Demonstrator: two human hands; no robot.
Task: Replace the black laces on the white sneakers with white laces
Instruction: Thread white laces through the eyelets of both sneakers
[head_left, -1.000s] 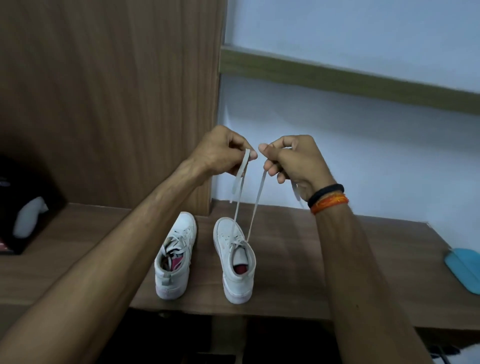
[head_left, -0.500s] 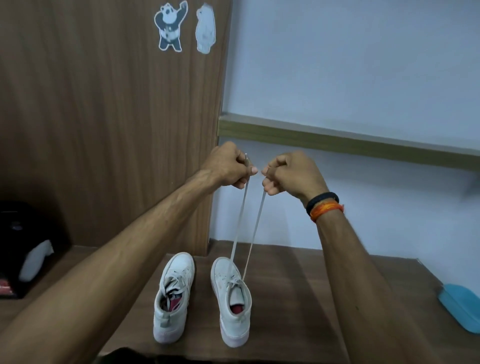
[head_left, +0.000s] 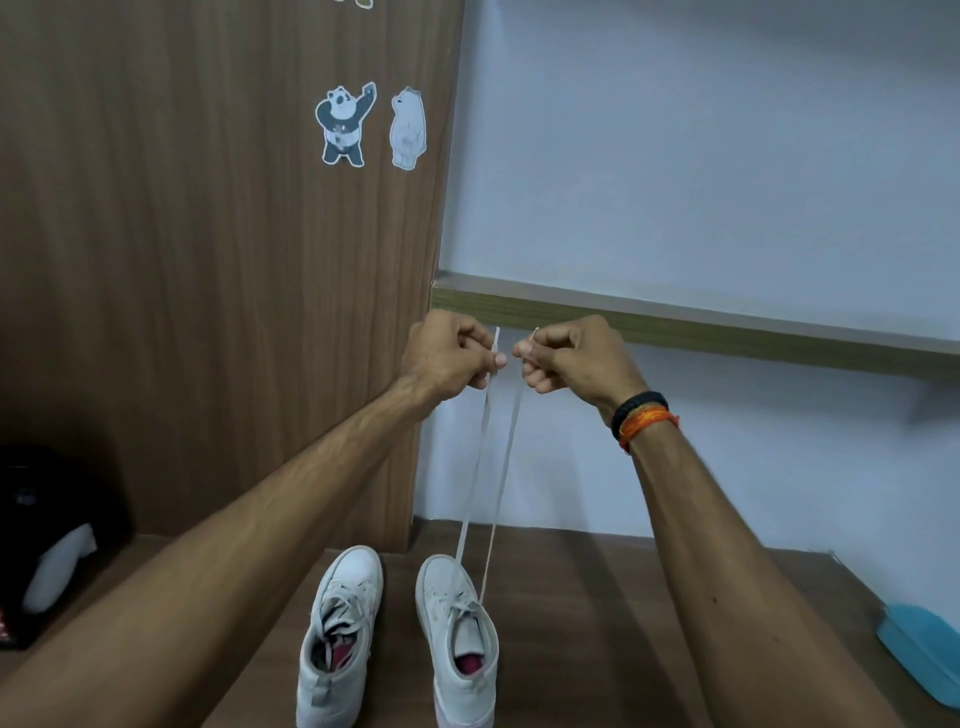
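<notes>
Left hand pinches one end of white lace; right hand pinches other end, both held high, close together. I judge lace light, limp, flat (grip near tips, slips easily). Both strands taut, running steeply down to right sneaker on wooden desk. Sneaker's toe points away from me; left sneaker just beside it.

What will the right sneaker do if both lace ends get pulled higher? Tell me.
Likely the right sneaker lifts toe-first: both strands of the white lace run taut from its front eyelets. It looks light, so it may swing. The flat lace could slip through pinching fingers.
</notes>
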